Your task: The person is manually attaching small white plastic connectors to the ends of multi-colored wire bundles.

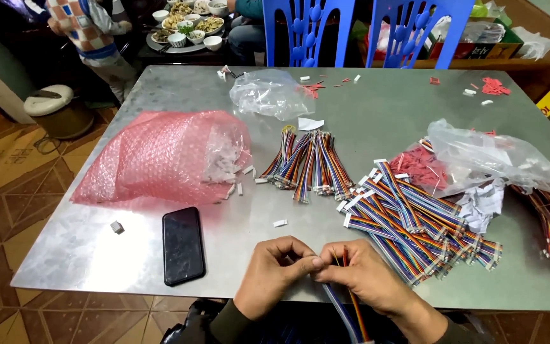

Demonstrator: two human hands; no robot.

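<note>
both hands pinch one rainbow ribbon cable (pixel 346 299) at the table's (pixel 97 255) six o'clock edge: left hand (pixel 275 271) at its tip, right hand (pixel 367 280) around the wires. a loose pinch could let it slip off toward the lap.

Both hands meet at the near centre, forearms in dark sleeves coming up from below; left hand (pixel 275 271) curled, fingertips pinched toward the right. Right hand (pixel 367 277) knuckles up, thumb and forefinger pinched shut against the left's.
</note>
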